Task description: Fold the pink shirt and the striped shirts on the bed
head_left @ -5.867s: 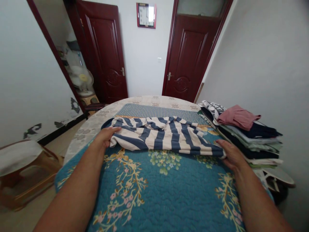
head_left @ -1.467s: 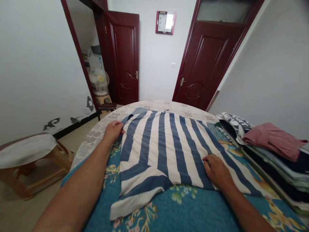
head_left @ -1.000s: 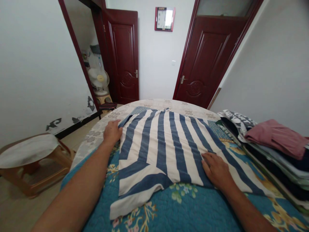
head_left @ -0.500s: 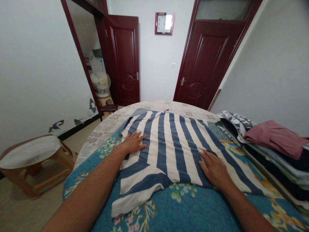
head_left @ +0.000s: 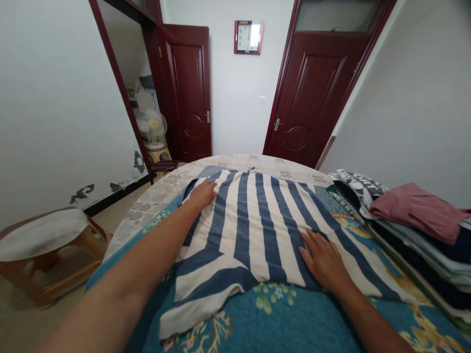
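Note:
A blue-and-white striped shirt (head_left: 241, 225) lies spread out, with light wrinkles across it. One sleeve (head_left: 211, 279) is angled toward me at the lower left. My left hand (head_left: 203, 194) rests on the shirt's far left part, its fingers pointing right and partly hidden behind the back of the hand. On the near right part, my right hand (head_left: 326, 257) lies flat with fingers stretched over the cloth. Neither hand has lifted the fabric. Beneath the shirt is a teal quilted cloth (head_left: 287, 328) with a floral pattern.
A pile of folded clothes (head_left: 412, 240) with a pink garment (head_left: 415, 211) on top stands at the right. The round table's patterned cover (head_left: 147, 206) shows around the quilt. On the floor at left is a stool (head_left: 47, 235). Farther off are a fan (head_left: 151, 125) and dark red doors (head_left: 187, 93).
My left hand has slid away from me along the shirt's left side, and its fingers are less spread. My right hand stays in nearly the same place on the cloth.

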`<state>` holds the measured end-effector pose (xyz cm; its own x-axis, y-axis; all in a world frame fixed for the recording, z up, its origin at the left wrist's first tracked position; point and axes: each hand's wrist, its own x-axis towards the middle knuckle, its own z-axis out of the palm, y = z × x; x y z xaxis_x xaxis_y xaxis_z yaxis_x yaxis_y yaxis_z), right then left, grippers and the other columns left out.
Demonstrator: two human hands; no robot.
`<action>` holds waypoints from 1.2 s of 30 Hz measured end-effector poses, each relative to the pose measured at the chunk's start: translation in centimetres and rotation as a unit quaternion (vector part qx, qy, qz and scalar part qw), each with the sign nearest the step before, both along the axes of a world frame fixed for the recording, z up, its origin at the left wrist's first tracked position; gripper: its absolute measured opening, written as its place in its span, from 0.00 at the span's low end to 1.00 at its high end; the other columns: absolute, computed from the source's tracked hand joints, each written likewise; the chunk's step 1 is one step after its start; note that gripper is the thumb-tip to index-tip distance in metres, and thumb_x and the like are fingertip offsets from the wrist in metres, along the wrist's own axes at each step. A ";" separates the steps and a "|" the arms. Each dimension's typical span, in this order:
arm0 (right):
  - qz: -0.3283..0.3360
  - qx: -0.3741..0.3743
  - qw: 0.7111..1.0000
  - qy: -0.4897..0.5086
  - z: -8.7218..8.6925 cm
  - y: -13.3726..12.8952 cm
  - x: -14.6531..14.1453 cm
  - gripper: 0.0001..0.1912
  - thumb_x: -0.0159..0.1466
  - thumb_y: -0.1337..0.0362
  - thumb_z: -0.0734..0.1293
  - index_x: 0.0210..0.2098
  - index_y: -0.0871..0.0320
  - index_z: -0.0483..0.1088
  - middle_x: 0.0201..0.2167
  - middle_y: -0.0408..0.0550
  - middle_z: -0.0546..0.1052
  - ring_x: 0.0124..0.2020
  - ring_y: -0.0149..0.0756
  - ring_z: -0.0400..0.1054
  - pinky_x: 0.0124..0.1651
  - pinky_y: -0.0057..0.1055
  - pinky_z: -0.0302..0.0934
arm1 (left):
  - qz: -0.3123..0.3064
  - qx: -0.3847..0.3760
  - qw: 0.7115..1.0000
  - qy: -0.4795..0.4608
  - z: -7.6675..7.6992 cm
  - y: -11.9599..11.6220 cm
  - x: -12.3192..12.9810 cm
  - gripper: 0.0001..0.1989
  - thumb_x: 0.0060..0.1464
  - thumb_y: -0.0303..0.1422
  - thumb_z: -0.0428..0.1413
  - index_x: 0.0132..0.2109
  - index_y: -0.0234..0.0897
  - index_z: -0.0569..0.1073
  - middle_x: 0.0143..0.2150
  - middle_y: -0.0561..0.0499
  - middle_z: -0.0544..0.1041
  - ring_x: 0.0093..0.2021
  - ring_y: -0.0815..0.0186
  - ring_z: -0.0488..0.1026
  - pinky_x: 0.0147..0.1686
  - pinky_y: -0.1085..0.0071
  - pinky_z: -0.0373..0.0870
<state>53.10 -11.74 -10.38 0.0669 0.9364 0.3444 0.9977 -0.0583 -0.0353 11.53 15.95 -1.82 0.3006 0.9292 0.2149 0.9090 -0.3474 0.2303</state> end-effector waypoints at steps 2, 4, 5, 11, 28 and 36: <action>-0.002 0.001 1.000 -0.001 0.0 0.0 0.0 0.30 0.76 0.49 0.55 0.69 0.55 0.70 0.72 0.56 0.69 0.72 0.59 0.61 0.73 0.63 0.54 | -0.006 -0.020 1.000 0.003 -0.3 1.2 0.5 0.20 0.63 0.37 0.61 0.61 0.41 0.82 0.60 0.38 0.80 0.58 0.51 0.77 0.61 0.61 0.68; -0.004 0.001 1.000 -0.001 0.1 0.1 -0.1 0.30 0.76 0.49 0.55 0.69 0.54 0.70 0.72 0.55 0.69 0.72 0.59 0.61 0.73 0.63 0.54 | -0.002 -0.035 0.999 0.002 -0.8 2.0 1.0 0.15 0.64 0.37 0.59 0.53 0.41 0.86 0.56 0.40 0.83 0.55 0.52 0.78 0.59 0.62 0.69; -0.004 0.000 1.000 -0.002 0.1 0.0 -0.1 0.30 0.76 0.49 0.55 0.69 0.54 0.70 0.73 0.55 0.69 0.72 0.59 0.61 0.73 0.63 0.54 | 0.005 -0.039 0.999 0.001 -1.1 2.3 1.2 0.15 0.65 0.37 0.58 0.50 0.40 0.86 0.54 0.41 0.84 0.55 0.52 0.78 0.58 0.63 0.69; -0.019 -0.023 0.999 -0.016 0.3 -0.1 -0.3 0.31 0.76 0.50 0.53 0.71 0.54 0.69 0.74 0.53 0.66 0.74 0.55 0.59 0.74 0.61 0.53 | 0.079 -0.012 0.997 -0.014 -2.4 3.0 2.1 0.20 0.68 0.35 0.49 0.50 0.38 0.86 0.53 0.36 0.83 0.56 0.48 0.78 0.57 0.57 0.71; -0.018 -0.016 0.999 -0.021 -0.6 0.0 0.4 0.33 0.75 0.46 0.51 0.70 0.53 0.69 0.74 0.52 0.67 0.73 0.56 0.61 0.72 0.62 0.56 | 0.261 -0.029 0.951 -0.163 0.1 -1.3 -9.6 0.19 0.65 0.39 0.56 0.52 0.29 0.82 0.49 0.32 0.84 0.54 0.46 0.80 0.51 0.60 0.74; 0.000 -0.011 0.999 -0.037 -0.6 0.2 1.0 0.33 0.75 0.47 0.51 0.69 0.55 0.70 0.72 0.55 0.69 0.72 0.56 0.63 0.71 0.60 0.59 | 0.230 -0.062 0.959 -0.154 -0.1 -2.7 -10.2 0.17 0.66 0.42 0.55 0.46 0.34 0.82 0.34 0.42 0.83 0.36 0.57 0.81 0.37 0.67 0.73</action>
<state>54.07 -11.50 -11.00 0.0415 0.9437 0.3283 0.9975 -0.0579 0.0404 1.32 13.29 -1.97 -0.2080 0.9722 0.1078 0.8413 0.1216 0.5267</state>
